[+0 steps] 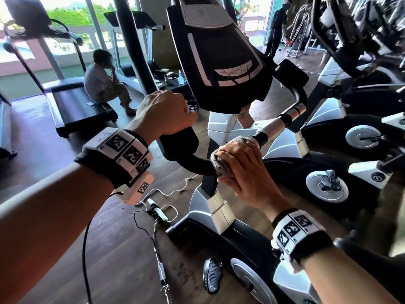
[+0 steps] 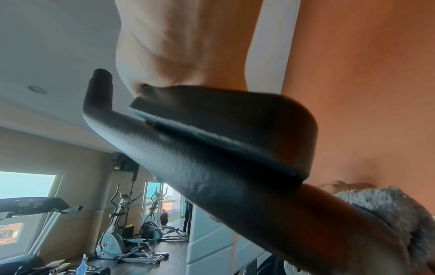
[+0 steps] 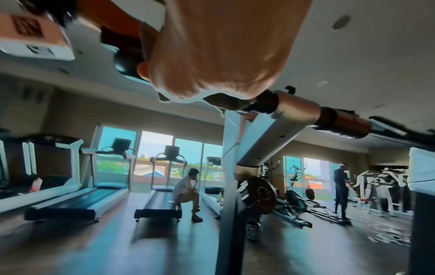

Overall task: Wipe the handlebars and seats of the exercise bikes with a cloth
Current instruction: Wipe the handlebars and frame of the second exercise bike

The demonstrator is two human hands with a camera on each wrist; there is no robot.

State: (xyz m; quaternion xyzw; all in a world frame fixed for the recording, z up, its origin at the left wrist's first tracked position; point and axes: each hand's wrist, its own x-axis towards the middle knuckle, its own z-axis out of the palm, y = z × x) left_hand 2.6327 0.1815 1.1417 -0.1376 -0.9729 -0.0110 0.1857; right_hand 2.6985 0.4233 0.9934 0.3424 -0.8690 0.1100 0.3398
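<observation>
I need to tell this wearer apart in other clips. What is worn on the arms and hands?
Both forearms are bare, with no sleeves or gloves. Each wrist carries a black band faced with white blocks printed with black square markers. A thin black cable hangs from the left band.

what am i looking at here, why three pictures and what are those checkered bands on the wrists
These are three cameras on one person cleaning an exercise bike in a gym. The big picture comes from a head camera looking down at both arms. The checkered bands are wrist straps; each wrist also carries a camera, giving the other two pictures, which look along the hand from beneath.

The left hand grips the padded black handlebar. The right hand presses a grey cloth around the same bar, near its chrome section. Above sits the bike's console. Cables lie on the wooden floor.
</observation>
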